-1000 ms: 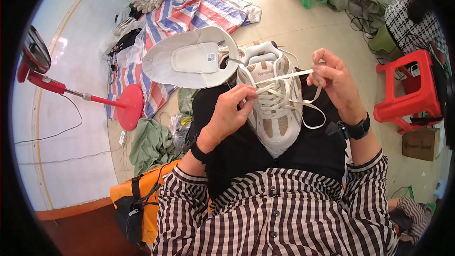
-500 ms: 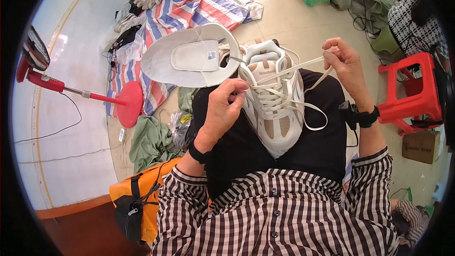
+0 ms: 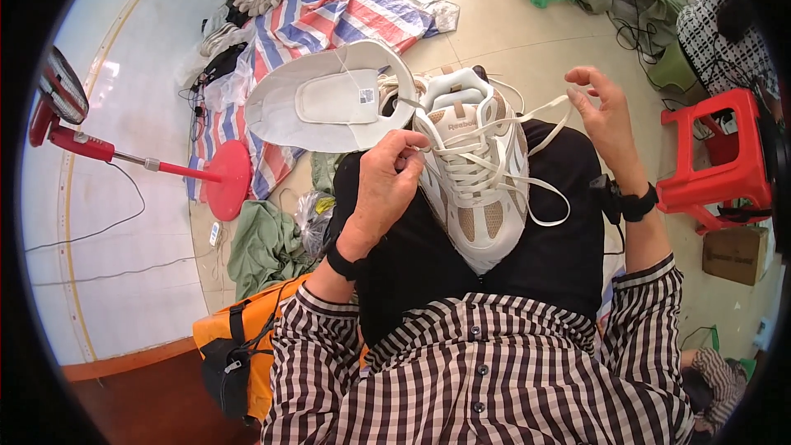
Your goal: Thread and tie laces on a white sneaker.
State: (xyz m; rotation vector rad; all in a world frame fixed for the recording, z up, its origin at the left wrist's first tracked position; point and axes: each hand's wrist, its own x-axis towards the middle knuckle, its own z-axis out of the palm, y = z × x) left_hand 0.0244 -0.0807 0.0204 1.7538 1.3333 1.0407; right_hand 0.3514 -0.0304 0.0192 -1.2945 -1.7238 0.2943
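Observation:
A white and beige sneaker [image 3: 484, 222] rests on my black-trousered lap, its toe toward me. Cream shoelace [image 3: 470, 166] criss-crosses its front, and a loose loop hangs over its right side. At the shoe's left edge, my left hand [image 3: 387, 181] has thumb and forefinger pinched on the shoelace, though its end is hidden. My right hand [image 3: 606, 115] is raised to the right with fingers apart. A slack loop of the lace reaches close to its thumb tip. Left of the shoe lies a pale oval shell [image 3: 272, 107] with a flat inner panel. Part of another laced shoe shows behind it.
A red fan stand [image 3: 228, 181] is at left beside a striped plastic sheet [image 3: 288, 25]. Green cloth [image 3: 264, 243] and an orange bag [image 3: 222, 325] lie at lower left. At right are a red stool [image 3: 717, 152], a cardboard box [image 3: 733, 254] and another person [image 3: 729, 33].
The lace stretched to my right hand has gone slack and drooped. My right fingers have spread apart and let it go. My left hand has shifted slightly left and down.

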